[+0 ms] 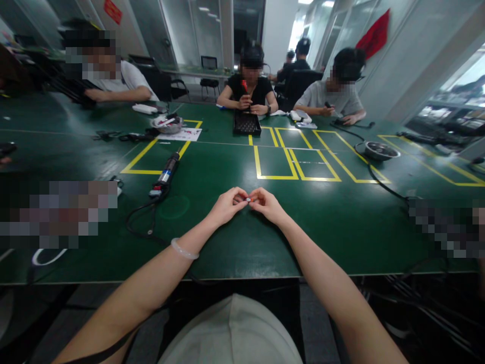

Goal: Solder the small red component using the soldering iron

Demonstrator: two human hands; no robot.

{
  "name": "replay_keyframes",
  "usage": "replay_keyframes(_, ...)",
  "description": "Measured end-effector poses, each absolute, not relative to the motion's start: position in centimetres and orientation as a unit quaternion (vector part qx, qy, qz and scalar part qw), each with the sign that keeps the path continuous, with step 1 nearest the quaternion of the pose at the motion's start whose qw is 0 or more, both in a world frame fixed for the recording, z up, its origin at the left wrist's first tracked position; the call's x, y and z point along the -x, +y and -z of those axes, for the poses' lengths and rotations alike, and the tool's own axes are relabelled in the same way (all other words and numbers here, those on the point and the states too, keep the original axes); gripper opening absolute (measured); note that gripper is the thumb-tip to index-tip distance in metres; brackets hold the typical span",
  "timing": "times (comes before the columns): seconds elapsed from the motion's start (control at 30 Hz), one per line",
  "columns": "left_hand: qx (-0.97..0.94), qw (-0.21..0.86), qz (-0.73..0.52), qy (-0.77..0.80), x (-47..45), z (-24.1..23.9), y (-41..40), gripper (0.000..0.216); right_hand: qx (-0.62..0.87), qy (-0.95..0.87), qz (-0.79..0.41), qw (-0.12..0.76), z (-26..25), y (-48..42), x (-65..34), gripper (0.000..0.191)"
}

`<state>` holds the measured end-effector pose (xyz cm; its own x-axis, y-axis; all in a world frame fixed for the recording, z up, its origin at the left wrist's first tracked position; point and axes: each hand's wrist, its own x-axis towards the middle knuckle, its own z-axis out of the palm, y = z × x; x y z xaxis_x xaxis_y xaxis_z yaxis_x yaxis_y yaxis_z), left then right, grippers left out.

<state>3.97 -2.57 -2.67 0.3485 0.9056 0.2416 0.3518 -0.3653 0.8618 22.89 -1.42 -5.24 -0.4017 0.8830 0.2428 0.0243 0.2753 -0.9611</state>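
My left hand (232, 203) and my right hand (264, 204) meet above the green table (242, 253), fingertips almost touching. Between them is a small part (248, 199), white or silvery with a bit of orange-red at its right side. It is too small for me to tell its kind. Both hands are closed in a pinch on it, the left from one side and the right from the other. The fingers cover much of the part. A pale bracelet circles my left wrist.
Left of my hands lies a black and silver electric screwdriver (166, 172) with its looping cable. Yellow tape rectangles (278, 177) mark the table. A black tray (246, 124) stands before a co-worker opposite. Metal bowls (382, 150) sit at the right and far left; other people sit around.
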Motion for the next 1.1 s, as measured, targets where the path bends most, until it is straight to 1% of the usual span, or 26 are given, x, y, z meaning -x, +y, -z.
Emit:
replay_keyframes(0.23,-0.738,0.389,-0.35,0.427,-3.7,3.0,-2.4,0.021,0.346,-0.665,-0.5,0.433,5.1,-1.6,-22.8,0.028)
replay_keyframes(0.47,-0.735,0.409,-0.347,0.415,-3.7,3.1,-2.5,0.021,0.346,-0.667,-0.501,0.429,4.8,-1.8,-22.9,0.026)
replay_keyframes(0.8,-0.749,0.37,-0.355,0.42,-3.9,2.3,-2.9,0.022,0.399,-0.721,-0.401,0.401,4.7,-1.8,-23.1,0.021)
replay_keyframes(0.9,-0.78,0.303,-0.344,0.425,-3.3,1.7,-2.8,0.023,0.401,-0.722,-0.395,0.404,4.8,-1.8,-23.2,0.02)
replay_keyframes(1.0,-0.815,0.176,-0.318,0.451,-1.5,0.6,-2.3,0.026,0.407,-0.717,-0.398,0.403,4.7,-1.8,-23.2,0.021)
replay_keyframes(1.1,-0.803,0.054,-0.276,0.526,1.7,-0.4,-1.3,0.028,0.409,-0.719,-0.399,0.395,4.6,-1.8,-23.2,0.021)
